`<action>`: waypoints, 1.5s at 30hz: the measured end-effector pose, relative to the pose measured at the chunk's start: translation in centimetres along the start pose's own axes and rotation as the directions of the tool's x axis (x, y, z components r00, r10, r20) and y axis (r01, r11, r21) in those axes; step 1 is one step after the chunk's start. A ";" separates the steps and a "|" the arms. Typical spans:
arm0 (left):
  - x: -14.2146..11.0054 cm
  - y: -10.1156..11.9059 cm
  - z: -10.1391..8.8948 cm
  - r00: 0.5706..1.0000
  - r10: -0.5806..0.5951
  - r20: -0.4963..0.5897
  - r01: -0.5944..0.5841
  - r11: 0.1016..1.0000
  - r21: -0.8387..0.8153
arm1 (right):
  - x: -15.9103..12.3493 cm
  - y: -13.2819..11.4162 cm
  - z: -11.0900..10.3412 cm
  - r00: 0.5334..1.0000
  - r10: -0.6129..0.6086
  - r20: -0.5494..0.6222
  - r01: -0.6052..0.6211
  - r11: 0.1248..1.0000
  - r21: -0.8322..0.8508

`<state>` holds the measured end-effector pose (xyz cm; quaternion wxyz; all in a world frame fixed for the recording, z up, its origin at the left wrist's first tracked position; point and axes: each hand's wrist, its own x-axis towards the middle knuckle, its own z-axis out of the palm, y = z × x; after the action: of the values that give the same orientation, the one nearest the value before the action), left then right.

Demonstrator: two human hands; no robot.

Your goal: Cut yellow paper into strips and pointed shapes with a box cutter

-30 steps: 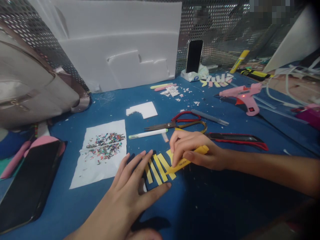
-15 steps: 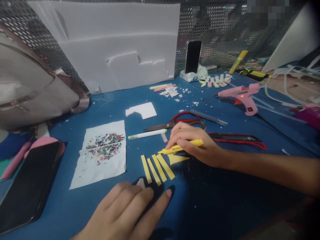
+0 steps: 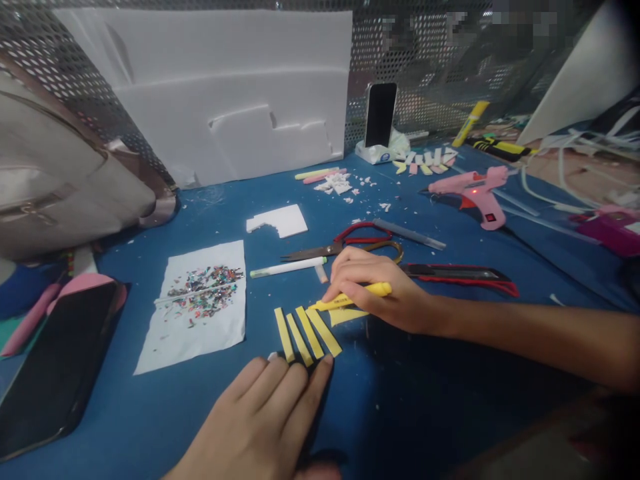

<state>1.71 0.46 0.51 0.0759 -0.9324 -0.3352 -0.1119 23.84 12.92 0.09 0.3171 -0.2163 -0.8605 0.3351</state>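
Observation:
My right hand (image 3: 373,287) grips a yellow highlighter (image 3: 345,300) like a pen, its tip at the upper end of the rightmost of several yellow strips (image 3: 311,333). These lie side by side, slightly fanned. My left hand (image 3: 270,407) rests below them with fingers stretched out, the index fingertip at the lower end of the rightmost strip. A small white bit (image 3: 273,357) peeks out beyond its fingers, mostly hidden. Partly under my right hand is a wider yellow piece (image 3: 347,317). A white pen with green ends (image 3: 287,268) and red-handled scissors (image 3: 313,253) lie just behind.
A paper sheet with glitter flakes (image 3: 160,347) and a black phone (image 3: 45,367) lie left. Behind are a cut white foam piece (image 3: 287,220), white scraps (image 3: 335,182) and an upright phone (image 3: 381,115). Right: a red cutter knife (image 3: 460,273) and pink glue gun (image 3: 475,190) with cord.
My left hand has moved up toward the strips, its index finger reaching the rightmost one. The highlighter's tip has come onto that strip. The whole view has shifted slightly.

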 end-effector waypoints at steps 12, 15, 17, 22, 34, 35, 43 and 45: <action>0.4 0.1 0.1 1.000 -0.009 -0.029 0.008 1.000 -0.015 | 0.0 -0.3 0.0 1.000 0.008 -0.006 -0.008 1.000 -0.001; 0.4 0.1 0.2 0.999 -0.005 -0.031 0.005 1.000 -0.024 | 0.1 -0.3 -0.1 1.000 -0.001 -0.011 0.001 1.000 -0.004; 0.4 0.2 0.1 0.999 -0.011 -0.034 0.010 0.999 -0.031 | 0.1 -0.4 -0.1 1.000 -0.002 -0.008 0.002 1.000 -0.004; 0.3 0.1 -0.1 1.000 -0.012 -0.018 0.012 0.999 -0.033 | 0.1 -0.4 -0.1 1.000 -0.005 -0.006 0.005 1.000 -0.003; 0.3 0.2 0.7 0.997 -0.028 -0.068 0.025 0.998 -0.051 | -0.1 -0.4 -0.4 0.997 -0.069 -0.017 0.070 0.997 0.045; 0.3 0.2 0.6 0.998 -0.024 -0.064 0.020 0.998 -0.051 | -0.1 -0.3 -0.4 0.997 -0.075 -0.015 0.076 0.996 0.055; 0.3 -0.1 0.2 1.000 0.000 -0.019 -0.001 0.999 -0.044 | -0.2 -0.2 -0.5 0.991 -0.133 0.026 0.130 0.985 0.112; 0.4 -0.1 0.0 1.000 0.012 -0.013 -0.013 0.999 -0.041 | -0.1 -0.3 -0.6 0.989 -0.143 0.027 0.139 0.983 0.122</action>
<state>1.93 0.77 0.64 0.0593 -0.9351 -0.3266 -0.1243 24.31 12.89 0.61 0.3372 -0.1295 -0.8574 0.3665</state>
